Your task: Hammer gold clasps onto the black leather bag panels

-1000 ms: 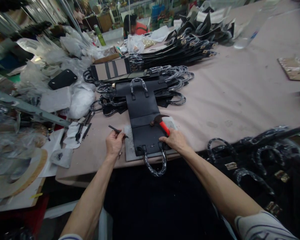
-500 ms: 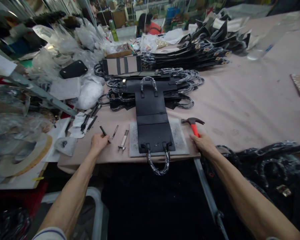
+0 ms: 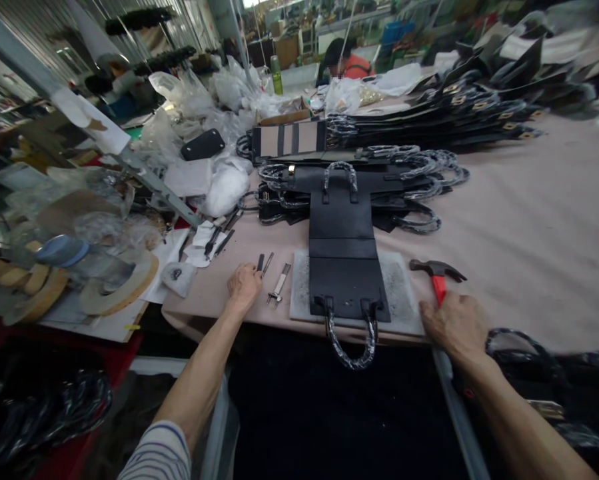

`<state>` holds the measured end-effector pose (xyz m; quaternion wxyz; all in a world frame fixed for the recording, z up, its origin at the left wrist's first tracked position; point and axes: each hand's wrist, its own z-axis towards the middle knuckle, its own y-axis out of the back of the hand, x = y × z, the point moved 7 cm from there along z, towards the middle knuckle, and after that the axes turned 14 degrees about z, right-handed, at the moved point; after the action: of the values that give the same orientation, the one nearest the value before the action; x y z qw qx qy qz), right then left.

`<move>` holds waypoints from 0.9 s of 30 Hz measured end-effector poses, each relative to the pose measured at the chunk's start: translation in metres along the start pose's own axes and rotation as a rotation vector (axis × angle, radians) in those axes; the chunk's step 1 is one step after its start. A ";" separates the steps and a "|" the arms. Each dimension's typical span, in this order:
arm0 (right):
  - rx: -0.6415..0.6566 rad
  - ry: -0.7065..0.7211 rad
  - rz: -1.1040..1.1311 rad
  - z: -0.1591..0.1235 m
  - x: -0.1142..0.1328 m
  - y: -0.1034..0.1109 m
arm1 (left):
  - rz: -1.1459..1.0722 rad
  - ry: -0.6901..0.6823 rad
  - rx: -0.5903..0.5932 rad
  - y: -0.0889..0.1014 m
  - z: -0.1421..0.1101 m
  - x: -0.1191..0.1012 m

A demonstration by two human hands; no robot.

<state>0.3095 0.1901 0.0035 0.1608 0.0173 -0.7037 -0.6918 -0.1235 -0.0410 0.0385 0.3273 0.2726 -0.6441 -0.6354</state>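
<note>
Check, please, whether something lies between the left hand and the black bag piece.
Yes: a thin metal rod and a two-pronged metal tool lie on the tabletop between the left hand and the black bag piece, which rests on a grey slab.

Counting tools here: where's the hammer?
In the head view, the hammer is right of the gray board, with the right hand at its red handle.

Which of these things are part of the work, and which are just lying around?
Likely for the work:
black panel
pale board beneath it
hammer at the right hand
dark rod at the left hand
forked metal tool

Likely lying about:
blue-capped bottle
green bottle
plastic bags
</note>
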 end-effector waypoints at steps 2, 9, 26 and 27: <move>-0.032 0.006 0.001 -0.003 0.000 -0.001 | -0.009 -0.023 0.005 0.000 0.001 -0.001; -0.166 0.043 0.094 -0.011 -0.002 -0.003 | -0.108 -0.095 0.080 -0.005 0.016 -0.025; -0.007 -0.058 0.145 0.005 -0.007 -0.002 | -1.251 -0.187 0.476 0.011 -0.012 -0.121; 0.001 -0.057 0.143 0.007 -0.009 -0.002 | -1.392 -0.217 0.505 0.014 -0.027 -0.137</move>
<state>0.3159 0.1991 -0.0003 0.1898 -0.0527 -0.7078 -0.6784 -0.0144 0.0476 0.0420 -0.2886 0.6198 -0.4776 -0.5517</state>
